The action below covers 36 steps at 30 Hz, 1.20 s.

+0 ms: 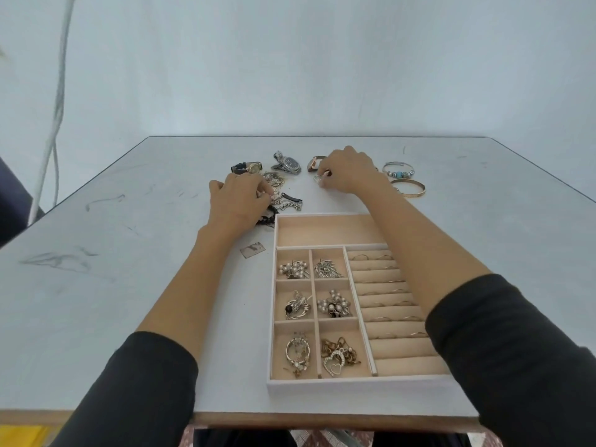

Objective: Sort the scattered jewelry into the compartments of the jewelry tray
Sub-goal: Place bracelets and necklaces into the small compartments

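Head view: I read my right hand (348, 172) pinching a small silver trinket (319, 179) on the grey table (129, 253) beyond the beige compartmented jewelry tray (354, 385), left hand (238, 201) curled into the tangled silver chain heap (277, 188) (probably light, limp, snag-prone: lift one strand).

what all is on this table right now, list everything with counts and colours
table: 1, scuffed white
tray: 1, beige, near front; back compartment empty
trinkets: six clusters, silver and gold, small compartments
rings: several, thin, tray's right rolls
watches: 3, black, silver, brown, behind tray
chains: pile, silver, under left hand
bangles: at least 2, gold, blue-beaded, far right
scrap: 1, grey, left of tray
cable: 1, white, left wall
left hand: 1, gripping the chains
right hand: 1, pinching a small silver piece
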Tool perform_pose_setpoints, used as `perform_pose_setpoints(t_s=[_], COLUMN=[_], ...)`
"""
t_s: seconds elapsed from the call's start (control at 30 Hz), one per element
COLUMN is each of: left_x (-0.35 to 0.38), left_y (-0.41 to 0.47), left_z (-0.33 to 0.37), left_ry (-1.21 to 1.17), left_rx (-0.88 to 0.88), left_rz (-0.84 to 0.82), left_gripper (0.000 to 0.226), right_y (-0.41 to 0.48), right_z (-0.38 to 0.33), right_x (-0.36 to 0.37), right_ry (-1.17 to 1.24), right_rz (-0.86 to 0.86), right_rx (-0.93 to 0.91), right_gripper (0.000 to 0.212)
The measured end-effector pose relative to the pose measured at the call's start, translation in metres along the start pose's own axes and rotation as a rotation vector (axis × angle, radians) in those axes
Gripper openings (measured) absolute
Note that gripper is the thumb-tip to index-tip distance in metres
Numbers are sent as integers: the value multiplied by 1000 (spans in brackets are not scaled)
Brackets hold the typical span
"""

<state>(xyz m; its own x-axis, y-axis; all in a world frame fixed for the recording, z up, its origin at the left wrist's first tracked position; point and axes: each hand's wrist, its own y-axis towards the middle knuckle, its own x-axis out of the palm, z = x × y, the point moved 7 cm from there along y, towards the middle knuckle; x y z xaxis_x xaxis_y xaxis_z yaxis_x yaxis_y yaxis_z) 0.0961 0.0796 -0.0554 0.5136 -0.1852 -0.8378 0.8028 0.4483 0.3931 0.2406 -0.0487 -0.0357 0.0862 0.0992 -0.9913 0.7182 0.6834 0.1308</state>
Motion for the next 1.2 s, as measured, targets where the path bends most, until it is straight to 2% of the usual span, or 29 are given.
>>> perform_pose_setpoints(t_s=[0.17, 0.3, 0.47, 0.6, 0.8, 1.03, 1.2], left_x=[-6, -18, -30, -34, -51, -48, -52], left_y=[3, 2, 5, 3, -4, -6, -12], left_z=[-4, -4, -1, 3, 13, 13, 13], left_ry=[-84, -132, -222, -324, -330, -287, -466], left_rx=[-29, -33, -20, 39, 119, 130, 112], left_rz=[63, 153, 234, 234, 346, 280, 212], left_gripper=[14, 15, 12, 12, 15, 16, 11], right_y=[3, 2, -1, -14, -54, -94, -125], right_z=[-13, -16, 2, 6, 6, -2, -23], right_x=[-6, -6, -12, -25, -33, -43, -50], right_ry=[-103, -97, 258, 475, 807, 957, 975], right_rz=[142, 156, 112, 165, 190, 170, -40], right_rx=[-76, -96, -15, -66, -90, -144, -298], right_gripper=[24, 24, 19, 13, 8, 15, 14])
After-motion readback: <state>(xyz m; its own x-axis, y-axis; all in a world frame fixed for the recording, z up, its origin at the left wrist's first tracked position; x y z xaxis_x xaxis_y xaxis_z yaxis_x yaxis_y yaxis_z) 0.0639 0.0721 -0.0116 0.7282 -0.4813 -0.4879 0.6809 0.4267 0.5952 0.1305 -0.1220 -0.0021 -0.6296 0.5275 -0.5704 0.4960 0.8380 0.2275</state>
